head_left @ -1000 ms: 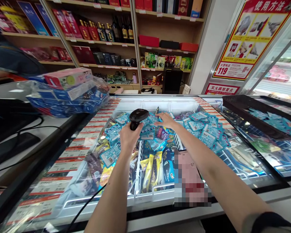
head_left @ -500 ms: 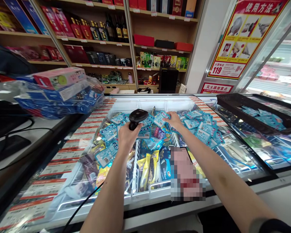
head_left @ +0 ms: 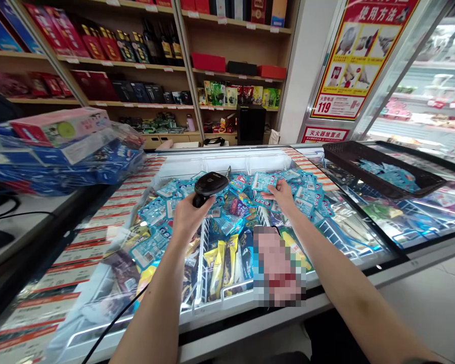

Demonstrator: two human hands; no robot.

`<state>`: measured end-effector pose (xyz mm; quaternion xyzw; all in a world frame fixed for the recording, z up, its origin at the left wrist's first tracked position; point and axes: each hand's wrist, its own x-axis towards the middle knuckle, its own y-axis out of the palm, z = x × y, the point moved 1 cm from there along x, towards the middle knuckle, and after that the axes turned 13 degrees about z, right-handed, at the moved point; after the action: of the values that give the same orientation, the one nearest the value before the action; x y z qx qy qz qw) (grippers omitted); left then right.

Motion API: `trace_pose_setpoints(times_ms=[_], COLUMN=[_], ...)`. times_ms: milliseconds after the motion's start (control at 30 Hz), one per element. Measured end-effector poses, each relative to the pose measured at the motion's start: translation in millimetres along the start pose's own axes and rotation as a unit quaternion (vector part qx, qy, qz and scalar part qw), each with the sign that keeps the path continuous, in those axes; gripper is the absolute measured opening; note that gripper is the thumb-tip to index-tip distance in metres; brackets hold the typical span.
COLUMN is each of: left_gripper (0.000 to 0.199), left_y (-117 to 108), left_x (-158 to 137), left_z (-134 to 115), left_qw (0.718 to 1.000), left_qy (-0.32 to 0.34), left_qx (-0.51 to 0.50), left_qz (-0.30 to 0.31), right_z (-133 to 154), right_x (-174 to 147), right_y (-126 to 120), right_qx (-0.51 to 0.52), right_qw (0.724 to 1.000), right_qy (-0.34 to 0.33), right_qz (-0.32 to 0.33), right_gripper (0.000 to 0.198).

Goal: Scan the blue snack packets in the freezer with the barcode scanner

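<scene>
My left hand (head_left: 188, 216) is closed round the handle of a black barcode scanner (head_left: 211, 183), held above the glass-topped freezer (head_left: 242, 157). A cable trails down beside my left forearm. To the right, the fingers of my right hand (head_left: 282, 196) pinch a light blue packet (head_left: 263, 180). More blue packets (head_left: 153, 250) lie spread over the freezer top on both sides of my hands. Between my forearms, yellow-wrapped ice creams (head_left: 217, 268) show in a white wire basket (head_left: 202, 253). A pixelated pink and red item (head_left: 280, 268) lies at the front edge.
A dark plastic basket (head_left: 337, 151) holding more blue packets stands at the right. Plastic-wrapped blue boxes (head_left: 60, 172) topped by a pink box (head_left: 60, 124) are piled at the left. Price-tag strips (head_left: 79, 253) run along the freezer's left side. Stocked shelves (head_left: 125, 63) line the back.
The view has shifted right. My right hand has moved closer to me over the packets, with a blue packet now raised at its fingers. My left hand still grips the scanner.
</scene>
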<state>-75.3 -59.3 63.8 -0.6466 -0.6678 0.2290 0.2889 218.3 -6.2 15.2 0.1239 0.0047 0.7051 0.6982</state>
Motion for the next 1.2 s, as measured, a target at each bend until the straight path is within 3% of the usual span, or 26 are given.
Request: trace_pose_setpoints(times_ms=[267,1200], left_gripper=[0.049,0.050], left_y=[7.8,13.5], left_x=[-9.5,-9.7], left_z=[-18.2,-23.4], left_qw=[0.988,0.982], left_qy=[0.050,0.081], left_qx=[-0.038,0.091], left_qz=[0.138,0.147], right_z=[-13.3,-9.8], right_x=[5.6,0.6], right_y=[-3.1,-0.7], right_qx=[0.004,-0.036], right_qw=[0.999,0.998], right_qy=[-0.009,-0.015], right_qz=[0.037,0.042], right_gripper=[0.040,0.040])
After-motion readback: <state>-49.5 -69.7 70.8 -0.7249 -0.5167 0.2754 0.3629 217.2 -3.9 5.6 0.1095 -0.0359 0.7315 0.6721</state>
